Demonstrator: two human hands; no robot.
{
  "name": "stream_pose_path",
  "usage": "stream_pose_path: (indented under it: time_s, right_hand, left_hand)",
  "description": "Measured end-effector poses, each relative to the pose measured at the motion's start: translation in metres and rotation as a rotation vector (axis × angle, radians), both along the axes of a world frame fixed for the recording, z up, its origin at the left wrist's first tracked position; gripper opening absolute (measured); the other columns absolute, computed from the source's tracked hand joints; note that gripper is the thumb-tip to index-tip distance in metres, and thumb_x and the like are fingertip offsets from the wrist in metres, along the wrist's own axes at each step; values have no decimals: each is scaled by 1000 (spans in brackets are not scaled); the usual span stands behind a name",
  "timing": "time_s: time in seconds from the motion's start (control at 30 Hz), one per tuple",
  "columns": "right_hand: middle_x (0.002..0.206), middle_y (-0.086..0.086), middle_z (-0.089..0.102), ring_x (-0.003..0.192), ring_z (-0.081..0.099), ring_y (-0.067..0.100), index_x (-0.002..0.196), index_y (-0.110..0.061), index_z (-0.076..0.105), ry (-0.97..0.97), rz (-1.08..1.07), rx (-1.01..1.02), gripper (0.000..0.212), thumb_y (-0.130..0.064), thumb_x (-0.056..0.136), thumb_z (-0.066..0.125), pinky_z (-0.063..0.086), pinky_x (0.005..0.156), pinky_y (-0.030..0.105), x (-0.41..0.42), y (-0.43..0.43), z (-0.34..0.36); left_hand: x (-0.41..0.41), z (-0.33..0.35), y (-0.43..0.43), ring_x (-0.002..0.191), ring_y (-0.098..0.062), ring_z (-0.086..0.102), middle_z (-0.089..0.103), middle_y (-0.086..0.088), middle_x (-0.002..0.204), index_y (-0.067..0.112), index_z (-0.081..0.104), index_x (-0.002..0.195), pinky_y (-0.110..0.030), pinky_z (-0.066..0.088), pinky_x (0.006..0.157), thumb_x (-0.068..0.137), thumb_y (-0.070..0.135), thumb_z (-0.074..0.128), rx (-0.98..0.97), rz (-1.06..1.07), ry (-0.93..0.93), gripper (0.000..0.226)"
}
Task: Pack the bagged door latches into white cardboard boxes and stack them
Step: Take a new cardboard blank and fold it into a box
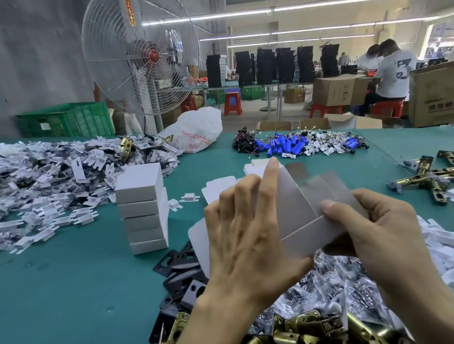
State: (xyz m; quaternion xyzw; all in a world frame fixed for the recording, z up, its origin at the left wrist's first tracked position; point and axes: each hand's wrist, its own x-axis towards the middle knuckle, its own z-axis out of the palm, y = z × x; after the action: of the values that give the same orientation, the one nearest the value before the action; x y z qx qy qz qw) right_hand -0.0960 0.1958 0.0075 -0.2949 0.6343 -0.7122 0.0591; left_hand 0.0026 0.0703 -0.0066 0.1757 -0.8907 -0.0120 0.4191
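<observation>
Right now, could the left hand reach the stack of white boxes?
Probably yes: the stack stands just left of the left hand with nothing between, but that hand is busy holding the flat box.

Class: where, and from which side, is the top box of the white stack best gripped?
Come from above and pinch the top box across its left and right side walls: it lies flat with its lid bare, and the stack beneath blocks its underside.

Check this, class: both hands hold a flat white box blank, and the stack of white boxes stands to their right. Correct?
No. The head view shows the stack of white boxes on their left; the left hand and right hand do hold the box blank.
</observation>
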Motion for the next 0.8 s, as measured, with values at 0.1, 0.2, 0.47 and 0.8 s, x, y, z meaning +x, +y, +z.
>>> stream_pose_path:
  time_s: [0.1,0.2,0.47,0.8]
  right_hand:
    - [57,3,64,51,60,16,76,-16,73,-57,-24,43,9,-15,85,70,52,47,25,-8,0,-5]
    - [54,0,60,48,54,13,70,-14,70,-77,-49,96,13,-12,84,68,48,44,24,-12,0,-7]
    - [65,5,67,52,60,16,77,-20,75,-192,136,157,17,-6,81,68,53,47,30,-6,1,-2]
    - [60,9,67,49,66,26,75,-10,69,-39,-25,213,10,-10,85,68,51,41,34,-9,4,-3]
  left_hand:
    - [-2,-1,4,113,-21,43,46,-4,130,14,26,156,-36,31,89,53,72,74,-37,22,-39,127]
    - [-2,-2,7,110,-20,42,45,0,129,18,24,155,-34,29,85,50,76,70,9,25,-106,129]
    - [0,-3,8,120,-13,36,30,14,132,32,12,147,-40,35,96,49,81,72,210,-119,-187,125]
    - [-4,-4,12,96,-19,59,56,9,117,26,39,131,-42,47,81,50,45,83,15,-103,-9,95]
